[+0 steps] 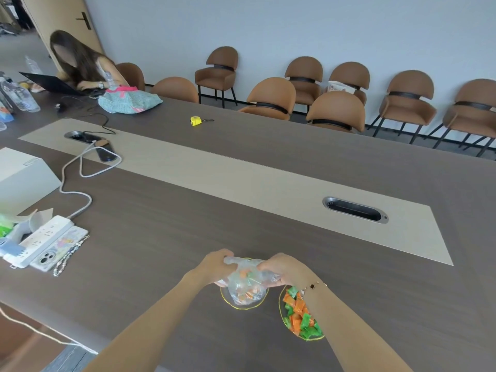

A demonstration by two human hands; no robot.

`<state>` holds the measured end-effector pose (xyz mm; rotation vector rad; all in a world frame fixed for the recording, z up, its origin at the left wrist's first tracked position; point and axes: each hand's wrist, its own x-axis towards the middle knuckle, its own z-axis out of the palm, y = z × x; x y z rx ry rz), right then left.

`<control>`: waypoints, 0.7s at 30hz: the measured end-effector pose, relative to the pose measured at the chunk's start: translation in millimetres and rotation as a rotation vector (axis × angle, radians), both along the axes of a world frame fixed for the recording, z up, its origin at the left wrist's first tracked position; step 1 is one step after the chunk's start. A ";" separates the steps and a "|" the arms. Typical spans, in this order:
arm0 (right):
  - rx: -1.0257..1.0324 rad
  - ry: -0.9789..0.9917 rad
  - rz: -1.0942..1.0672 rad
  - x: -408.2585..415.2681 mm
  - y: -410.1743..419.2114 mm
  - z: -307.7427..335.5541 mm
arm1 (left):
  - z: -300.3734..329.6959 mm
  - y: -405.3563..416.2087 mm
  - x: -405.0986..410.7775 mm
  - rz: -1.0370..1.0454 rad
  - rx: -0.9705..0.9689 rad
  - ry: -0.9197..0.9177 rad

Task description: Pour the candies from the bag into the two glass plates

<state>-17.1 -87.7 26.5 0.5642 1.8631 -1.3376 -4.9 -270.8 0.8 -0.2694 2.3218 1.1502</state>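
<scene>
Both hands — left hand (214,267), right hand (281,268) — pinch the crumpled clear plastic candy bag (245,284) over the gold-rimmed left glass plate (228,302); the right glass plate (281,315) already holds candies. Best tipped slowly — mouth low and centred.

Two bare forearms, no sleeves in view. Left hand (214,267) without rings or a watch. On the wrist of the right hand (284,268), a thin gold chain bracelet (312,286) with one small dark square charm.
</scene>
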 end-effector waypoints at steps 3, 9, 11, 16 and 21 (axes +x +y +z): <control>0.007 0.046 0.031 -5.6 -2.4 -0.9 | 4.4 -4.6 -0.2 -0.128 -0.011 0.096; 0.040 0.154 0.336 -6.4 8.5 8.6 | 17.3 -12.0 0.6 -0.468 -0.116 0.185; 0.198 0.232 0.563 -3.4 11.5 12.2 | 15.0 -18.0 1.6 -0.510 -0.229 0.142; 0.403 0.394 0.691 -2.4 9.5 14.2 | 30.3 -19.4 -0.7 -0.564 -0.422 0.185; 0.402 0.487 0.723 -5.8 8.4 46.0 | 56.4 -22.3 -8.7 -0.559 -0.462 0.257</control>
